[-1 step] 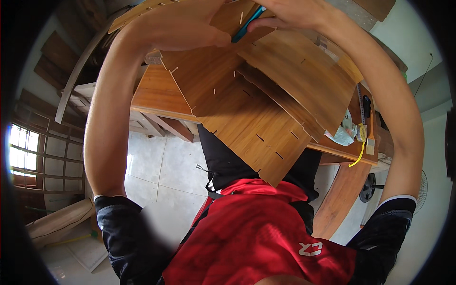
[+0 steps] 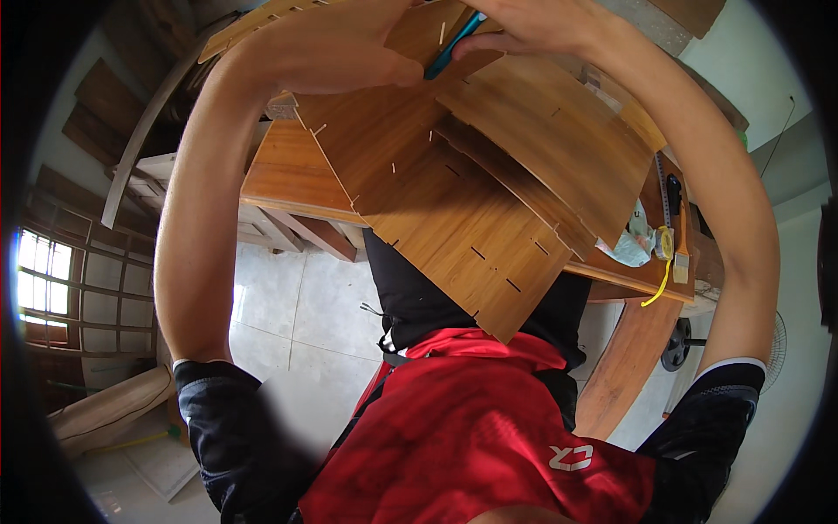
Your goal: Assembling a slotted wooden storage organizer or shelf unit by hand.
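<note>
A large brown wooden panel [image 2: 471,236] with short slots and small pale pegs lies across the bench and overhangs toward my lap. Its near corner reaches my red shirt. My left hand [image 2: 367,61] lies at the panel's far part, thumb stretched out and away from the fingers, which the top edge partly cuts off. A slim teal tool [image 2: 452,51], perhaps a utility knife, slants beside that thumb. Closed around it is my right hand [image 2: 524,26], thumb along its side; the other fingers are mostly hidden. Thinner boards [image 2: 559,131] are stacked on the panel's right part.
On the bench's right end lie a flat brush [image 2: 681,253], a roll of tape [image 2: 664,243], a crumpled plastic bag [image 2: 630,249] and a yellow strip [image 2: 661,284]. A wooden plank [image 2: 628,371] and a fan [image 2: 772,354] stand below right. Boards lean at the left.
</note>
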Tool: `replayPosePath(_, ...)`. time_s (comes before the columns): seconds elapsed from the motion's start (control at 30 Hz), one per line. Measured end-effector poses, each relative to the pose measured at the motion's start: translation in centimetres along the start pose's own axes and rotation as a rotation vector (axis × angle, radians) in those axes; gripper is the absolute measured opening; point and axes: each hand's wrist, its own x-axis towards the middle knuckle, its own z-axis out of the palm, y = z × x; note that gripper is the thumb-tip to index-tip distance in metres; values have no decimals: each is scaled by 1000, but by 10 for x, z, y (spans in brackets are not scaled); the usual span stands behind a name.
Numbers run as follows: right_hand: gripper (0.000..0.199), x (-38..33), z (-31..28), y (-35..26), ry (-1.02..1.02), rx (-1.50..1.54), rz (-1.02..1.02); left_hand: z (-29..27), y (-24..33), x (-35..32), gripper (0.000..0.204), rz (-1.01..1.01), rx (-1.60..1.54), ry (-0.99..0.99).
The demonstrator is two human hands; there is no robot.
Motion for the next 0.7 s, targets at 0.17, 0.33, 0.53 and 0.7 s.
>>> replayPosePath(0.17, 53, 2, -9, -6, -92, -14, 48, 23, -15, 3, 69, 13, -57, 79)
replayPosePath(0.33, 53, 2, -12, -7, -88, 12, 68, 22, -13, 3, 75, 3, -61, 128)
replayPosePath(0.53, 55, 1, -2, 0, -75, -16, 65, 30, -19, 1, 81, -13, -72, 236)
replayPosePath(0.7, 58, 8, -10, -8, -131, -3, 89, -18, 15, -16, 80, -77, -193, -105)
